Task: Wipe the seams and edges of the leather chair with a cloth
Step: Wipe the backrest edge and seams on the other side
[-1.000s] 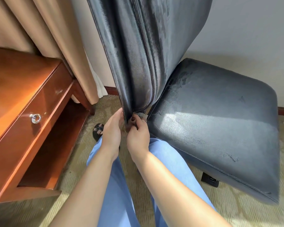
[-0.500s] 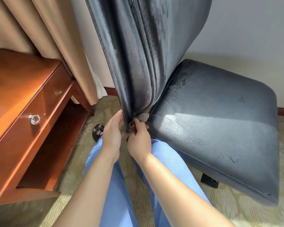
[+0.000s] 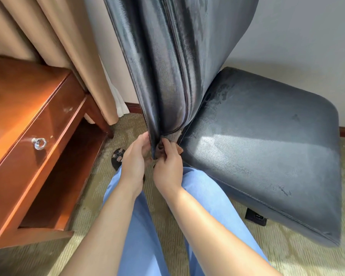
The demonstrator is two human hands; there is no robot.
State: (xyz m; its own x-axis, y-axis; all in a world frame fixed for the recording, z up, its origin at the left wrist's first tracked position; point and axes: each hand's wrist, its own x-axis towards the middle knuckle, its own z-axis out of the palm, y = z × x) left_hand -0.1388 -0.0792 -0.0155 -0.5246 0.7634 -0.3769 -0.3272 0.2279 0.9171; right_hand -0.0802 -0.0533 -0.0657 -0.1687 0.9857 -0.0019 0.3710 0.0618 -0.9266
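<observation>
From my head view, the small brown cloth could snag or slip out in the tight gap where the dark leather chair's backrest meets its seat — my right hand pinches it there; my left hand, fingers curled, grips the backrest's lower edge.

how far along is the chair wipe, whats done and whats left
Looks done: smeary wipe marks cover the backrest and the rear of the seat. In hand: the right hand pinches the cloth into the crevice where they meet; the left hand holds the backrest's lower edge. Probably left: the seat's stitched front edge.
</observation>
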